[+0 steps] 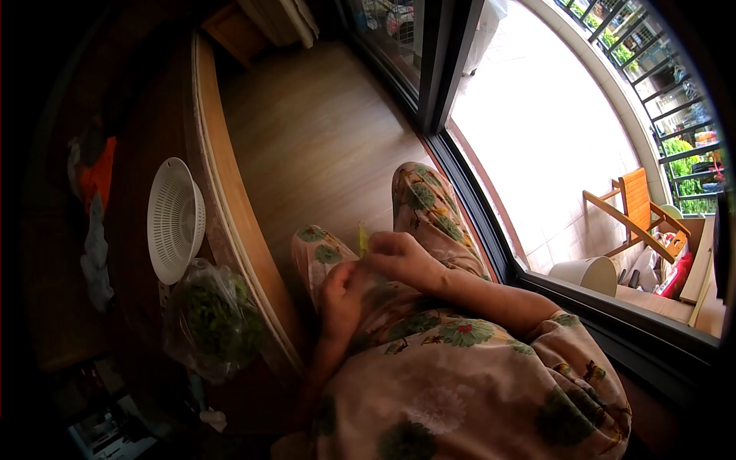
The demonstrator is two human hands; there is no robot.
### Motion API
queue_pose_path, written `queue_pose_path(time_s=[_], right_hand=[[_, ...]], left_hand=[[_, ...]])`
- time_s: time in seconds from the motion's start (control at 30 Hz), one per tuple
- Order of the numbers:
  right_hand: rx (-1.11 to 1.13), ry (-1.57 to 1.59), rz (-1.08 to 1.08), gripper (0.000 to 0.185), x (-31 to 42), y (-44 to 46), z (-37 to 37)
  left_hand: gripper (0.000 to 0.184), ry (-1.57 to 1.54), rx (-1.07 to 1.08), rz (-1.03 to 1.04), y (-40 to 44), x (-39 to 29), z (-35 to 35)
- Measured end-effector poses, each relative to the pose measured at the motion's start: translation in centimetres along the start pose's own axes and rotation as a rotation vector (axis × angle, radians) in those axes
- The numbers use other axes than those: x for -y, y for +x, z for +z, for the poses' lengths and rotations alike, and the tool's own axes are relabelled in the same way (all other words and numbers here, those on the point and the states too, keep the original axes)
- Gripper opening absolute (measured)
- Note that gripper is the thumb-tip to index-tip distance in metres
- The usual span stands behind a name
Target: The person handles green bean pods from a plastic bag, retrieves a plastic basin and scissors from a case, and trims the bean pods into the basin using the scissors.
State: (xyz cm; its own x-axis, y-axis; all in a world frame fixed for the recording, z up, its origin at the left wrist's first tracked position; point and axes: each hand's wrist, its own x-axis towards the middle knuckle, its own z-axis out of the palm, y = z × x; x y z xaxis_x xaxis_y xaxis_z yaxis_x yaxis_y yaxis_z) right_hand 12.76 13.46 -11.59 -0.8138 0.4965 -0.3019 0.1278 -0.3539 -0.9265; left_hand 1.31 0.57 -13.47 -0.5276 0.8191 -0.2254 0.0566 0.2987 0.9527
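Pinching green sliver point(363, 240), grip of both hands point(340, 297) point(404, 261) closed, greens point(221, 316) in plastic bag point(201, 274), colander point(198, 224)

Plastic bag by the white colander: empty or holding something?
Holding something: leafy greens show through the clear plastic bag. Cannot tell whether its mouth is open.

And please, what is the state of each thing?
Left hand: fingers curled, grip unclear.
Right hand: fingers curled, grip unclear.
Yellow-green piece: pokes out beside right hand.
White colander: looks upright.
Plastic bag: holds greens; closure unclear.
Wooden chair: legs spread.
Sliding door: seems open.
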Motion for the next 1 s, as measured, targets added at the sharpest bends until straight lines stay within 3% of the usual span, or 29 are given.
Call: queue_pose_path(time_s=[0.1, 0.3, 0.4, 0.6, 1.0], right_hand=[[0.067, 0.112, 0.165, 0.015, 1.0, -0.2, -0.3], [-0.021, 0.142, -0.078, 0.013, -1.9, 0.6, 0.9], [0.022, 0.081, -0.065, 0.015, -1.6, 0.5, 0.8], [0.023, 0.245, 0.118, 0.013, 0.4, -0.3, 1.0], [0.07, 0.251, 0.15, 0.018, 1.1, -0.4, 0.8]], left_hand=[[0.015, 0.057, 0.003, 0.008, 0.1, -0.2, -0.2], [0.013, 0.227, 0.0, 0.1, -0.3, -1.5, 0.4], [0.018, 0.288, -0.001, 0.233, -0.4, -1.3, 0.4], [0.02, 0.152, -0.002, 0.141, -0.5, -1.7, 0.7], [0.032, -0.224, -0.03, -0.135, -0.2, -1.5, 0.8]])
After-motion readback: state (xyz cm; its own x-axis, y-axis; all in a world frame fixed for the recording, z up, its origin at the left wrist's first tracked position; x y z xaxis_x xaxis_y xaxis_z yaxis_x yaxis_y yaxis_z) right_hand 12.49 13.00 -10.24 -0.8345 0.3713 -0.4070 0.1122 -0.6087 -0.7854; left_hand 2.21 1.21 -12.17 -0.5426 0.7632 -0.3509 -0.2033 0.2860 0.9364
